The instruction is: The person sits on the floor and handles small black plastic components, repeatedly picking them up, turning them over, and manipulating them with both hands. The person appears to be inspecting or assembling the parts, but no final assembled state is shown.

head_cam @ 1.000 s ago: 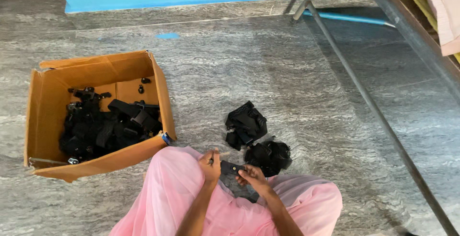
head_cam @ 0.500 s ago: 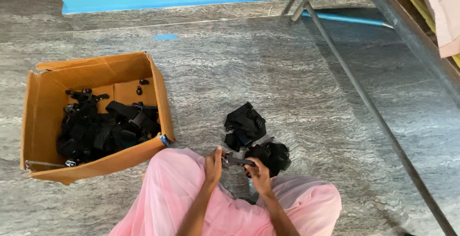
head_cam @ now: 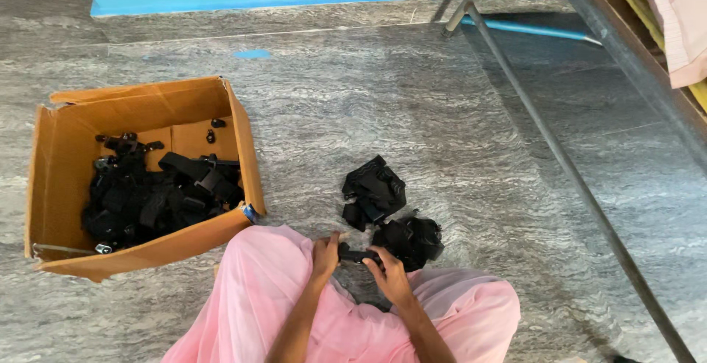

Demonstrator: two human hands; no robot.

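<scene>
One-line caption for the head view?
Both hands, left hand and right hand, hold a black strap beside a cardboard box.

One cardboard box (head_cam: 66,149); two black strap bundles (head_cam: 374,190) on floor; two hands (head_cam: 325,256).

Left hand (head_cam: 325,255) and right hand (head_cam: 390,275) close together, fingers curled, gripping.
</scene>
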